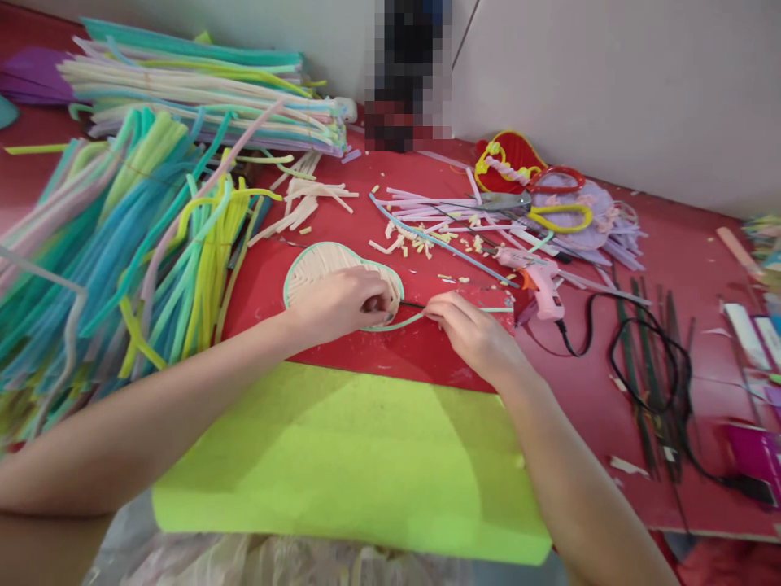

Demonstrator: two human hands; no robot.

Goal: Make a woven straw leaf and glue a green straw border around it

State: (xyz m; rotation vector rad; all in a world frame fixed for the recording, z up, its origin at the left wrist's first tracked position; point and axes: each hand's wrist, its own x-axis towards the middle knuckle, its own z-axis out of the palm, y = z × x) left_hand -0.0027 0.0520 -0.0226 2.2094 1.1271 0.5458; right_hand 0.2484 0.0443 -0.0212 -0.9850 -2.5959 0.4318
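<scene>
A cream pipe-cleaner piece point(320, 268), shaped like a pear with a mint edging, lies flat on the red table. Over its narrow right end is my left hand point(357, 301), fingers curled and pinched at the rim. My right hand point(473, 330) is closed just to the right, fingertips pinching the mint green pipe cleaner point(407, 323) that trails from the rim. The strand's loose end shows beyond the hand. A thin dark strip point(412, 304) spans the gap between both hands; which fingers hold it is hard to see.
Bundles of coloured pipe cleaners point(140, 220) fill the left. A pink glue gun point(543, 281) with a coiled black cord point(616, 366) lies right, by red-and-yellow scissors point(558, 203). Cut scraps point(427, 236) scatter behind. A lime green sheet point(354, 456) covers the near edge.
</scene>
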